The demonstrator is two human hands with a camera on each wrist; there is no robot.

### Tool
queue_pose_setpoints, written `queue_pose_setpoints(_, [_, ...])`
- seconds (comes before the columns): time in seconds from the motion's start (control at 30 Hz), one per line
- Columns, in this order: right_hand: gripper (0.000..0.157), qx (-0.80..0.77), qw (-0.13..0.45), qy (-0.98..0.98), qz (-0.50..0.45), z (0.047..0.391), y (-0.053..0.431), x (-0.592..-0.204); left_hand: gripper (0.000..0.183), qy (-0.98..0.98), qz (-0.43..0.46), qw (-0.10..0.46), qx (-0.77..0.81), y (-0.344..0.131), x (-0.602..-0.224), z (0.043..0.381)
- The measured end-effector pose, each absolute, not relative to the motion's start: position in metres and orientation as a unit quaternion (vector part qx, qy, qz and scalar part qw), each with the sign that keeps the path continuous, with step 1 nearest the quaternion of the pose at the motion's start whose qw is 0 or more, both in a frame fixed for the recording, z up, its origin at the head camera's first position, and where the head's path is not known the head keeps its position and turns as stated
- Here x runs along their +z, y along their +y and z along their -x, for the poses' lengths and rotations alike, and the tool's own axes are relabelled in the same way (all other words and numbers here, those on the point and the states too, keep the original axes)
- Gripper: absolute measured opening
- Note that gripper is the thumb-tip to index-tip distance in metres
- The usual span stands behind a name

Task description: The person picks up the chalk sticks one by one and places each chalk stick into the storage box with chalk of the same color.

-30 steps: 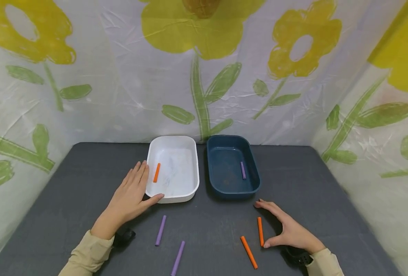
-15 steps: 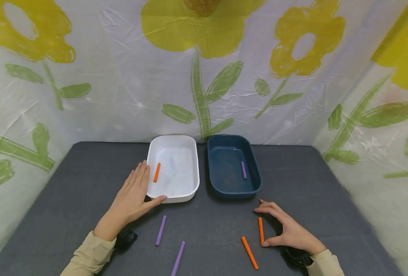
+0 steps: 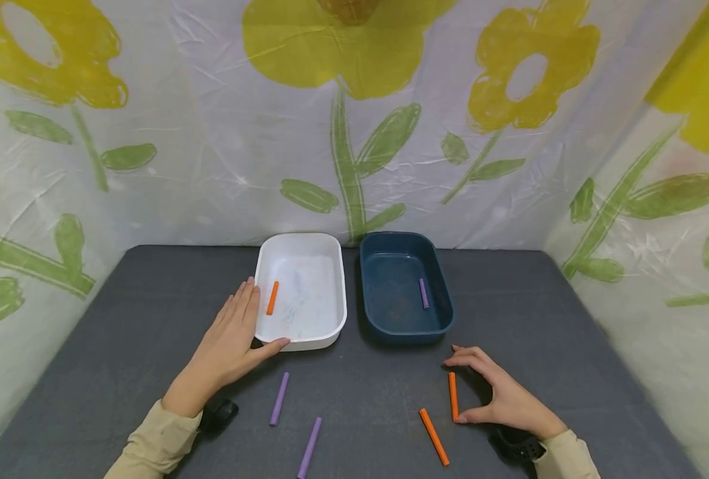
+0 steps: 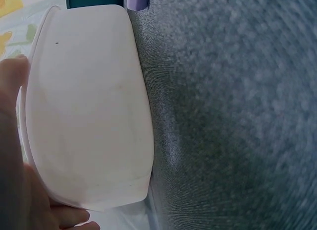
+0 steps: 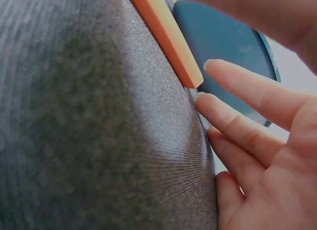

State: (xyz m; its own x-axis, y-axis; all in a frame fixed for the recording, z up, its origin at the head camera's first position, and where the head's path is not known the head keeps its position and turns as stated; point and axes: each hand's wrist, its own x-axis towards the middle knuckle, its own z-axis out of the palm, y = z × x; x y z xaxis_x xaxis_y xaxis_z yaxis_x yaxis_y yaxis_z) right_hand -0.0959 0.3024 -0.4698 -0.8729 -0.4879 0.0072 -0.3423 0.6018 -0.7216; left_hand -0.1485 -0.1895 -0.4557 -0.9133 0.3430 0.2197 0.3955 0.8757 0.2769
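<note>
My left hand (image 3: 225, 346) lies with long, straight fingers along the left side of the white tray (image 3: 321, 319), its thumb at the near rim. In the left wrist view the tray's outer wall (image 4: 91, 101) fills the middle, thumb and fingertips against its edges. My right hand (image 3: 506, 396) arches beside an upright-lying orange stick (image 3: 453, 398), thumb tip at the stick's near end and index finger just beyond its far end. In the right wrist view this orange stick (image 5: 171, 41) rests on the dark cloth, fingertips close to its end; the thumb partly covers the top.
A dark blue tray (image 3: 402, 329) stands right of the white one, holding a short purple stick (image 3: 423, 293). One orange stick (image 3: 272, 298) lies in the white tray. Another orange stick (image 3: 434, 437) and two purple sticks, one left (image 3: 279, 399) and one nearer (image 3: 309, 448), lie on the cloth.
My right thumb and the orange stick beside it have shifted slightly away from me, and the gap between thumb and index finger has narrowed a little. My left hand stays at the white tray.
</note>
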Motion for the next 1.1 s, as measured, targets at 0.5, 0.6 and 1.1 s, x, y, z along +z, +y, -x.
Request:
queue_pose_setpoints(0.5, [0.079,-0.363,0.083,0.896,0.244,0.099,0.3042,-0.4742,0.109,-0.965,0.19,0.079,-0.161,-0.1907,-0.4561,0.1476])
queue_pose_setpoints(0.6, [0.082,-0.352,0.081,0.899,0.248,0.0992,0.3035,-0.4741,0.109,-0.965,0.19,0.078,-0.163,-0.1904,-0.4565,0.1475])
queue_pose_setpoints(1.1, [0.073,-0.361,0.069,0.896,0.248,0.0983,0.3069,-0.4765,0.107,-0.964,0.192,0.079,-0.167,-0.1871,-0.4551,0.1497])
